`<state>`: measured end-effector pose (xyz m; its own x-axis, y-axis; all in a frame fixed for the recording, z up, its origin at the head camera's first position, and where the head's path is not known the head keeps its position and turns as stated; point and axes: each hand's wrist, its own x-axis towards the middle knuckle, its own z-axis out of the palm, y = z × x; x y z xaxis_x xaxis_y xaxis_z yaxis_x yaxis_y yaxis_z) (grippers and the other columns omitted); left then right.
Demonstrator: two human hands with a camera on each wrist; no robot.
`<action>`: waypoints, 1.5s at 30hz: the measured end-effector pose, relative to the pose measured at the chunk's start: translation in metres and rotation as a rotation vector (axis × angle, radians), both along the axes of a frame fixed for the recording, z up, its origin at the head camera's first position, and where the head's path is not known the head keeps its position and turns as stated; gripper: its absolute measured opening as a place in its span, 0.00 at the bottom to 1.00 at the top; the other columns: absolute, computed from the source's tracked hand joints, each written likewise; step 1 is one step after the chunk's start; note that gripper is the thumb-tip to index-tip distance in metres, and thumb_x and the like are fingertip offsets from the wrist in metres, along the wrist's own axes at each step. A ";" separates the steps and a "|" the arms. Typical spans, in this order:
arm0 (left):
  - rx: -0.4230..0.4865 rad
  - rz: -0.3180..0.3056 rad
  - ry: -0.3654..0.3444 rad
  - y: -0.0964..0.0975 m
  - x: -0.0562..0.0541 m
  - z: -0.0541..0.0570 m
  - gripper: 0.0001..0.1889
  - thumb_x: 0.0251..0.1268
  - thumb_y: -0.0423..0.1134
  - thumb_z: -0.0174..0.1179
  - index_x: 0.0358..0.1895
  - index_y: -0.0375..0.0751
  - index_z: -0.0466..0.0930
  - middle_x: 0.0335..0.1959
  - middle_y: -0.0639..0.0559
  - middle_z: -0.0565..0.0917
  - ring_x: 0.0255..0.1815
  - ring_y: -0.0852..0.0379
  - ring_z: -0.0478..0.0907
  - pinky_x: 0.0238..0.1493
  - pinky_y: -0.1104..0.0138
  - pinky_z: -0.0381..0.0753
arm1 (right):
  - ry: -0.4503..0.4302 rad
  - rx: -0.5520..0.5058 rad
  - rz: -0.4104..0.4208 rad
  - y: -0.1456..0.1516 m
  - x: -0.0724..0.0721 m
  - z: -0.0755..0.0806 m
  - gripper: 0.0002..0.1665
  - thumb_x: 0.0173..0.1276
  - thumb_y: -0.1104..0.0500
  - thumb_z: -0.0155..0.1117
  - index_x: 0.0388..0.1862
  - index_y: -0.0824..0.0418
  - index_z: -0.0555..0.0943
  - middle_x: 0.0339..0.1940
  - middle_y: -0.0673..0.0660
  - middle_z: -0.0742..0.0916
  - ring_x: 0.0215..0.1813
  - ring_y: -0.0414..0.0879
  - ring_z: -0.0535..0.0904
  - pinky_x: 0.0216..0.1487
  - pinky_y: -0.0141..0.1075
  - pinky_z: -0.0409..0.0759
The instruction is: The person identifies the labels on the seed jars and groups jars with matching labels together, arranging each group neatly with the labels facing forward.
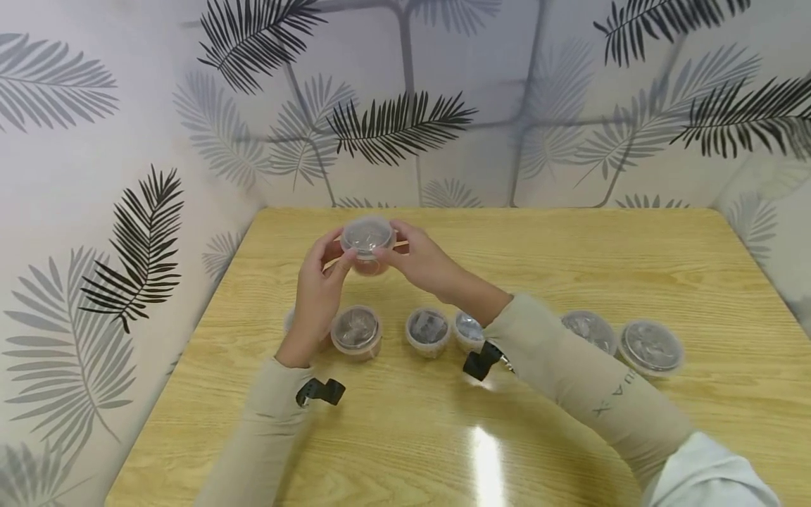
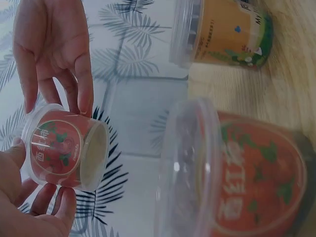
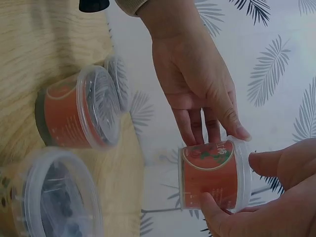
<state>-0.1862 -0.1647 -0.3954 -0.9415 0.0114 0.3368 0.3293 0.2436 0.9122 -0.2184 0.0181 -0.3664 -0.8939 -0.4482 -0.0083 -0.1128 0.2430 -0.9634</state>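
Observation:
Both hands hold a small clear plastic tub (image 1: 367, 236) over the far left part of the table. It has a transparent lid and a red label with a fruit-and-leaf picture, plain in the left wrist view on the tub (image 2: 59, 143). My left hand (image 1: 321, 285) grips its left side, thumb near the lid's rim. From the other side my right hand (image 1: 421, 262) grips it, thumb at the front of the lid. In the right wrist view the tub (image 3: 210, 173) lies sideways in the picture, between the fingers of both hands.
Nearer on the wooden table (image 1: 538, 260) stand more lidded tubs: one red-labelled (image 1: 356, 329) beside my left forearm, two smaller ones (image 1: 427, 329) in the middle, and two (image 1: 651, 345) to the right, partly behind my right sleeve. A leaf-patterned wall covering (image 1: 456, 169) rises behind the table.

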 end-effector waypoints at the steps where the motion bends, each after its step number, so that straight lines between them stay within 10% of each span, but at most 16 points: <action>1: -0.001 0.004 -0.011 -0.003 0.003 0.003 0.27 0.67 0.42 0.55 0.66 0.38 0.62 0.56 0.43 0.70 0.57 0.50 0.69 0.56 0.64 0.72 | -0.001 -0.009 -0.003 -0.006 0.001 -0.001 0.30 0.70 0.54 0.57 0.68 0.57 0.62 0.54 0.54 0.75 0.55 0.50 0.72 0.51 0.44 0.75; 21: -0.103 0.216 -0.075 -0.085 0.024 0.015 0.27 0.70 0.41 0.51 0.68 0.34 0.59 0.66 0.41 0.65 0.61 0.47 0.65 0.58 0.68 0.69 | -0.108 -0.079 0.024 -0.107 0.008 -0.018 0.36 0.69 0.51 0.57 0.72 0.56 0.57 0.61 0.53 0.73 0.60 0.44 0.71 0.55 0.36 0.74; 28: -0.078 0.289 -0.141 -0.110 0.030 -0.001 0.28 0.70 0.43 0.51 0.70 0.40 0.59 0.68 0.46 0.62 0.63 0.49 0.62 0.62 0.60 0.65 | -0.003 -0.066 0.110 -0.132 0.009 -0.024 0.29 0.69 0.57 0.57 0.67 0.61 0.64 0.62 0.54 0.72 0.61 0.50 0.70 0.50 0.33 0.76; 37: -0.040 0.341 -0.173 -0.145 0.030 -0.052 0.29 0.69 0.49 0.51 0.70 0.47 0.59 0.68 0.51 0.63 0.63 0.52 0.62 0.63 0.58 0.64 | -0.052 0.002 0.194 -0.147 0.014 -0.039 0.32 0.68 0.56 0.58 0.69 0.60 0.62 0.63 0.55 0.74 0.60 0.47 0.72 0.54 0.36 0.74; 45: -0.031 0.344 -0.231 -0.146 0.035 -0.064 0.30 0.69 0.50 0.50 0.71 0.47 0.58 0.69 0.51 0.62 0.64 0.53 0.62 0.62 0.64 0.66 | -0.072 0.066 0.207 -0.149 0.013 -0.043 0.30 0.68 0.55 0.58 0.67 0.60 0.67 0.62 0.57 0.75 0.57 0.47 0.74 0.54 0.37 0.73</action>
